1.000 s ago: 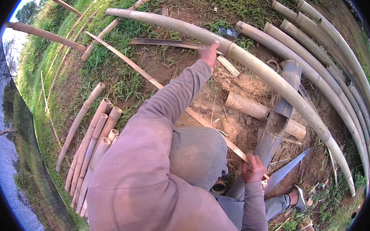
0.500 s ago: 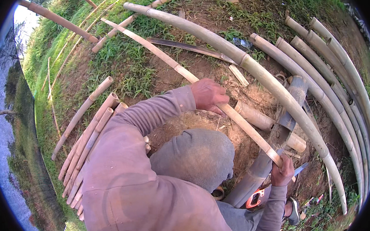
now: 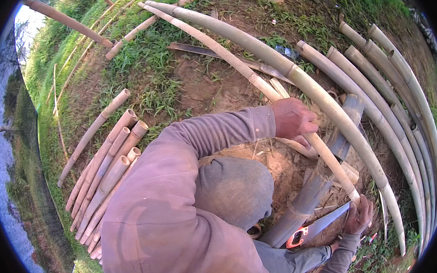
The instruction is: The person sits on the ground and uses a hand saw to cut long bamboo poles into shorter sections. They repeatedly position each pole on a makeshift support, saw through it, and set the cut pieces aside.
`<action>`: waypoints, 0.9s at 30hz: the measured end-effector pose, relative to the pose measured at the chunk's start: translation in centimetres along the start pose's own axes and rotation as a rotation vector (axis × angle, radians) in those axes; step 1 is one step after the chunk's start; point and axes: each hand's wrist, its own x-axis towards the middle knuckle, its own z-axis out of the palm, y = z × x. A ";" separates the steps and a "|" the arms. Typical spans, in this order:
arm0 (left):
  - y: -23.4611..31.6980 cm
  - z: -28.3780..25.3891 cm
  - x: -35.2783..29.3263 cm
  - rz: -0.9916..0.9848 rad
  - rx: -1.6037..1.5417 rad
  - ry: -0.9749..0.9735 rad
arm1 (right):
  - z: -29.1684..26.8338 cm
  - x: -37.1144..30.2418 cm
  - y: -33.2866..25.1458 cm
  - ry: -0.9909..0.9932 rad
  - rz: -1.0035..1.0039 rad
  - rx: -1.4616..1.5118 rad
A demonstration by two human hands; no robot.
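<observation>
A long split bamboo strip runs slantwise from the far left down to the near right. My left hand is closed around it past its middle. At its near end my right hand is closed, with the fingers on the tip. The strip crosses over a thick grey bamboo log on the ground between my legs. Close to my right hand lies a hand saw with an orange handle and a bluish blade. My knee is bent beside the log.
A long bamboo pole arches just right of the strip. Several more poles lie along the right side. Cut bamboo lengths are stacked at left. A split bamboo piece lies on the grass beyond, and a dark net hangs far left.
Both hands have moved rightward with the bamboo strip, which now lies nearer the long pole. My right hand has also moved lower, and more of the saw shows.
</observation>
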 end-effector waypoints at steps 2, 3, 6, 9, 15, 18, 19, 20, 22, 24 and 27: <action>0.6 0.4 1.0 -0.007 -0.011 -0.010 | -1.2 0.0 0.8 -0.009 0.021 -0.011; 0.9 0.6 1.5 -0.010 -0.012 -0.006 | -1.6 -0.1 1.2 -0.013 0.027 -0.020; 1.7 1.4 2.8 -0.018 -0.018 -0.002 | -2.7 -0.7 3.0 -0.023 0.033 -0.044; 2.5 1.7 3.8 -0.017 -0.026 -0.006 | -2.8 -1.3 4.4 0.016 0.016 -0.072; 4.1 1.7 5.1 -0.018 -0.045 -0.021 | -3.6 -2.5 6.2 0.006 0.004 -0.061; 4.4 2.2 5.9 -0.027 -0.058 -0.027 | -4.0 -2.7 6.5 -0.002 0.038 -0.064; 4.6 2.2 6.3 -0.032 -0.064 -0.031 | -4.2 -3.0 7.1 -0.004 0.038 -0.083; 4.7 2.2 6.6 -0.037 -0.069 -0.035 | -4.3 -3.3 8.0 -0.007 0.037 -0.102; 4.9 2.5 7.0 -0.051 -0.048 -0.066 | -4.6 -3.4 8.6 -0.006 0.031 -0.122; 5.0 2.9 7.3 -0.063 -0.040 -0.075 | -4.8 -3.2 8.8 0.001 0.022 -0.124; 5.0 3.5 7.1 -0.077 -0.046 -0.068 | -4.9 -2.5 8.4 -0.002 -0.002 -0.128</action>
